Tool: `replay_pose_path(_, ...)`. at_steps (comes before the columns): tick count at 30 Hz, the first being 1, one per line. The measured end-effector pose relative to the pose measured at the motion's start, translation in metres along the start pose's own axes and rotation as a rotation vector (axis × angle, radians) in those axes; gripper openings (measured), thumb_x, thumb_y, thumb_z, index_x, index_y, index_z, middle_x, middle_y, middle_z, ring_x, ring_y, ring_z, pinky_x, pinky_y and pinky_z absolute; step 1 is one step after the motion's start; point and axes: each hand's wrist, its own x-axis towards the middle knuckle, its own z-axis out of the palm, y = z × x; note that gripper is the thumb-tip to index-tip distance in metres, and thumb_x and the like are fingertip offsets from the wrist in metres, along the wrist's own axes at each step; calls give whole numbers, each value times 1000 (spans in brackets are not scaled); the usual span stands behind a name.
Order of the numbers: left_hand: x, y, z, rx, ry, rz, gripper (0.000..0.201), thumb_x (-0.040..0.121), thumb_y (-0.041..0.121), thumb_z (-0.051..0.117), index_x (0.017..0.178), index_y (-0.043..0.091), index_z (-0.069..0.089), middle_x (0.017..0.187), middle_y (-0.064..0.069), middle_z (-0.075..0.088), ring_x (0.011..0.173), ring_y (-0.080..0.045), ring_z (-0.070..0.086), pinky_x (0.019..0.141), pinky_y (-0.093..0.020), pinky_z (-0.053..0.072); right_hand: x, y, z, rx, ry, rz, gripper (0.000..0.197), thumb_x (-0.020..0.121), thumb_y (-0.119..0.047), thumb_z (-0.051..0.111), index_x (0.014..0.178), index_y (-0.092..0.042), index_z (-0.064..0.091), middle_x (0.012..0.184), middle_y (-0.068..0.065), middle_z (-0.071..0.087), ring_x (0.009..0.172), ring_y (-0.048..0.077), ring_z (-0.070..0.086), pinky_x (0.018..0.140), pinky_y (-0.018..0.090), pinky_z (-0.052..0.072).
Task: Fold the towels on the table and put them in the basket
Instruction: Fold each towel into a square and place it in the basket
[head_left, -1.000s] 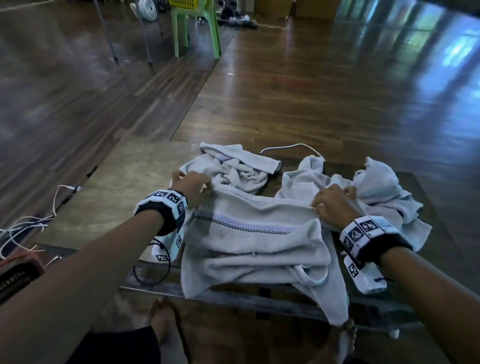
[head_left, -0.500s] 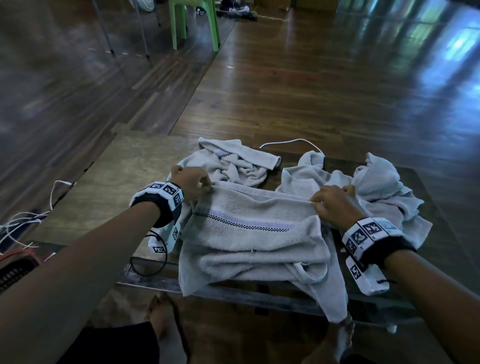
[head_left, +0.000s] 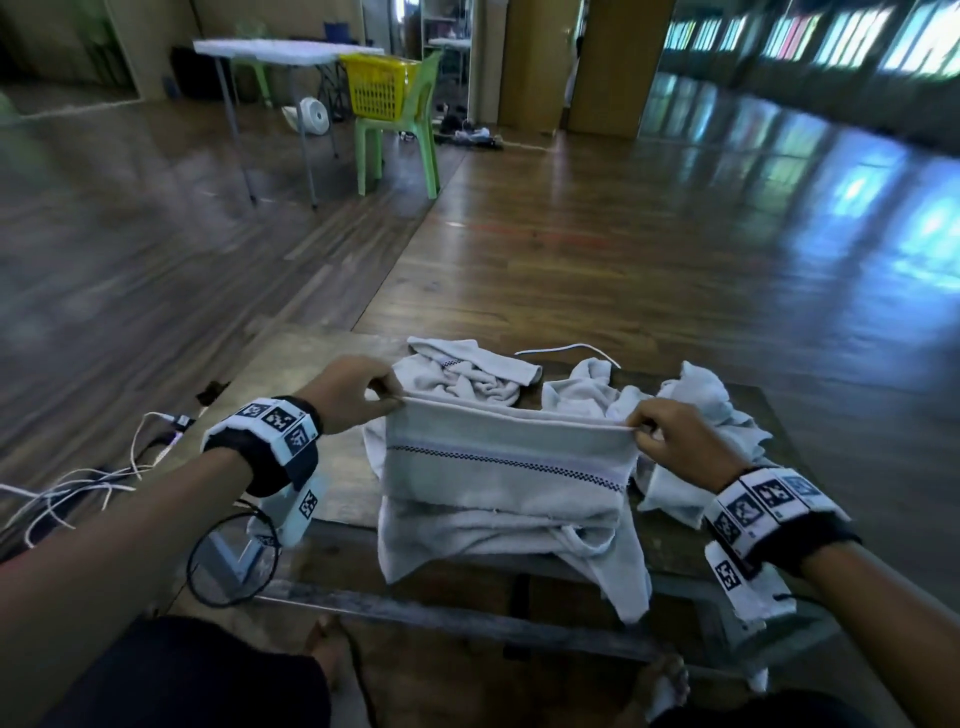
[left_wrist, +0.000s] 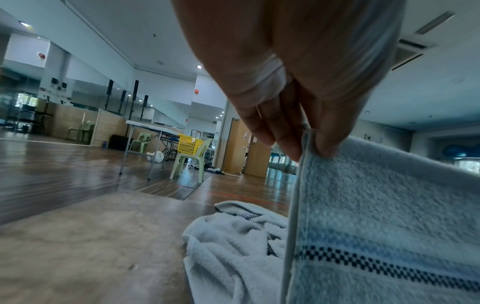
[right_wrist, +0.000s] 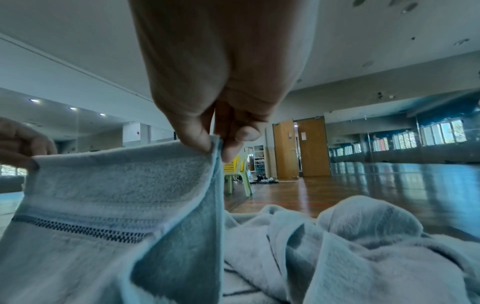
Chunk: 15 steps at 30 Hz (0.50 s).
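A pale grey towel with a dark checked stripe is stretched between my hands above the low table. My left hand pinches its upper left corner, and my right hand pinches the upper right corner. The towel's lower part lies bunched on the table and hangs over the near edge. Crumpled towels lie behind it, one at the middle and a pile at the right. A yellow basket sits on a green chair far across the room.
White cables trail on the floor at the left, and a black cable loop hangs by the table's near edge. A white folding table stands beside the green chair. My bare feet show under the table's near edge.
Both hands have lifted the towel's top edge off the table and pulled it taut. My head has tilted up, bringing the basket and far room into view.
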Motion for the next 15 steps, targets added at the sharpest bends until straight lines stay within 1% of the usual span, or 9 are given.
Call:
replay_pose_path(1,-8,3,-5,-11,13,14,7,78,13,74,78,14,67,72,9,61,64,8,57,64,-2,42,-5,-6,-6,-6,-1,-16,14,72,12,64,79,1,69,74,9,66,68,17,55,65,28,42)
replay_pose_path(3,-23,8,-12,-21,28,27,18,77,10,74,73,21,60,71,13,59,71,13,55,64,-4,43,-15,-15,-17,-13,-2,-39,13,72,10,66,79,0,70,76,11,68,69,17,57,65,28,47)
replay_pose_path(5,-36,13,-17,-11,36,22,29,77,10,73,68,27,53,71,12,58,73,11,54,64,-5,42,-25,-24,-26,-34,-10,-65,12,73,7,69,81,-2,72,78,9,70,70,15,61,69,21,47)
replay_pose_path(7,-49,17,-21,-19,36,17,33,76,8,73,66,30,50,71,10,59,73,7,56,65,-6,43,-36,-31,-34,-42,-34,-79,10,75,3,71,81,-4,74,79,5,70,72,13,62,72,13,46)
replay_pose_path(8,-54,19,-24,-27,35,17,32,76,8,72,67,29,51,72,8,60,73,4,57,66,-8,45,-41,-35,-38,-47,-44,-80,10,75,1,72,81,-6,74,80,4,71,72,12,61,72,9,45)
replay_pose_path(10,-64,26,-28,-43,19,15,20,78,10,71,75,22,56,77,5,62,73,-2,59,70,-14,49,-49,-43,-45,-54,-50,-84,10,75,1,72,80,-7,74,80,3,71,72,9,60,71,3,43)
replay_pose_path(13,-73,36,-37,-20,24,41,13,82,14,68,93,15,62,81,4,62,73,-3,58,72,-14,49,-59,-54,-55,-22,-10,-87,10,74,4,71,79,-5,73,79,5,71,70,5,59,71,0,40)
replay_pose_path(14,-75,39,-40,13,23,64,11,83,15,67,94,13,65,83,2,63,73,-5,58,73,-18,51,-62,-58,-58,-9,10,-94,12,75,5,71,79,-5,72,78,5,71,68,2,58,71,0,40)
replay_pose_path(15,-76,42,-44,50,20,92,10,84,16,66,93,11,68,84,0,64,75,-11,59,73,-24,52,-64,-61,-62,-5,24,-102,13,75,5,70,80,-7,72,78,4,71,70,3,59,71,0,40)
